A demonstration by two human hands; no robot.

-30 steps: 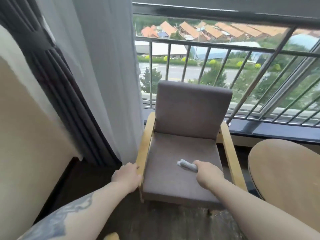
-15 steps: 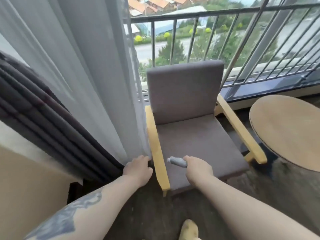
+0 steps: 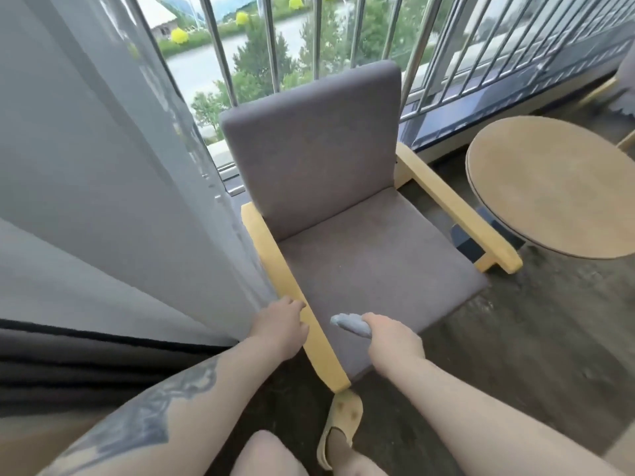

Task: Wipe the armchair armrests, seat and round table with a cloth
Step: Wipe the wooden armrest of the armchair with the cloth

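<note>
My right hand point(image 3: 391, 341) grips the cloth point(image 3: 350, 325), bunched into a grey roll, fingers curled round it so that only its tip pokes out to the left of my fist. It hovers over the front left corner of the seat point(image 3: 378, 266); whether the cloth touches the fabric I cannot tell. My left hand point(image 3: 280, 326) holds the left armrest point(image 3: 292, 290) near its front end, fingers curled over the wood from the outer side. The two hands sit close together, the armrest's front stretch between them.

The armchair point(image 3: 312, 146) stands turned at an angle to me, its back toward the railing point(image 3: 433, 39). The left armrest runs from the backrest down to a rounded end just above my slipper point(image 3: 343, 424) on the floor point(image 3: 515, 355). A sheer curtain point(image 3: 120, 166) hangs right against the outer side of that armrest, so there is little room there. The right armrest point(image 3: 457, 207) lies across the seat, well apart from both hands, its front end close beside the rim of the round tabletop point(image 3: 556, 187). Only a narrow gap separates chair and tabletop. The floor in front of the seat lies open to my right. My knee point(image 3: 268, 455) shows at the bottom edge.
</note>
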